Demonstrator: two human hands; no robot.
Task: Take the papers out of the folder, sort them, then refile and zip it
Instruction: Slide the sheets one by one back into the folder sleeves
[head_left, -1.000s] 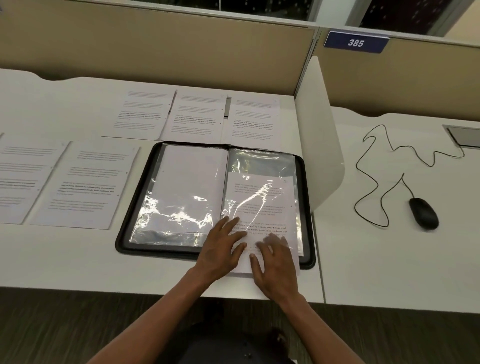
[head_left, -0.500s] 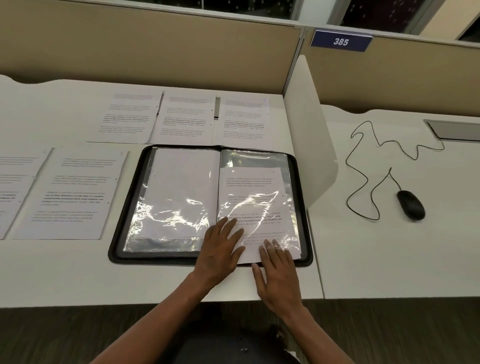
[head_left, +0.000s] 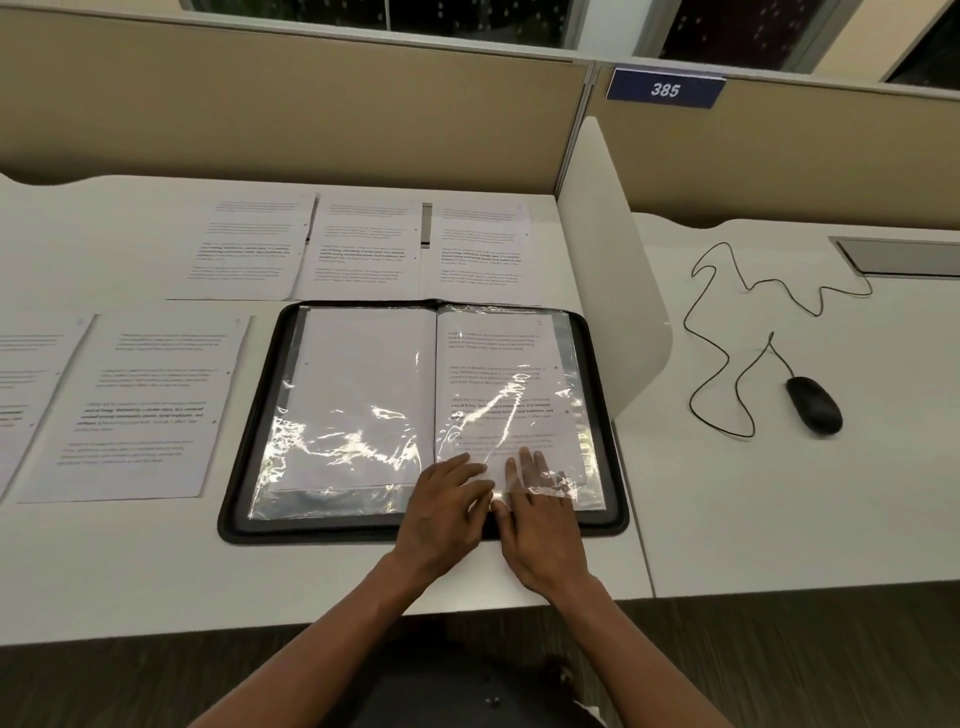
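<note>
— Presently, what was found at the folder (head_left: 244, 499)?

— It was found lying open and flat on the desk (head_left: 130, 571), its zip undone. One sheet (head_left: 506, 384) was seen almost fully seated in the right-hand sleeve (head_left: 584, 462). The left-hand sleeve held what appeared to be a blank-faced page.

— And the hands?

— Nothing was grasped. The left hand (head_left: 447, 504) was laid flat on the lower part of the sleeve, fingers straight. The right hand (head_left: 540, 525) was pressed flat beside it, fingertips seemingly slipped under the plastic at its bottom edge.

— What remained outstanding?

— Five papers were counted outside the folder: three (head_left: 363, 244) in a row behind it, two (head_left: 140, 405) to its left. Whether their order was final could not be told. Refiling was judged to be barely begun; the remaining sheets were still to be sleeved and the zip closed.

— Anything else noted?

— A mouse (head_left: 814, 405) with its cable was recorded on the neighbouring desk, past the divider (head_left: 613, 270).
</note>
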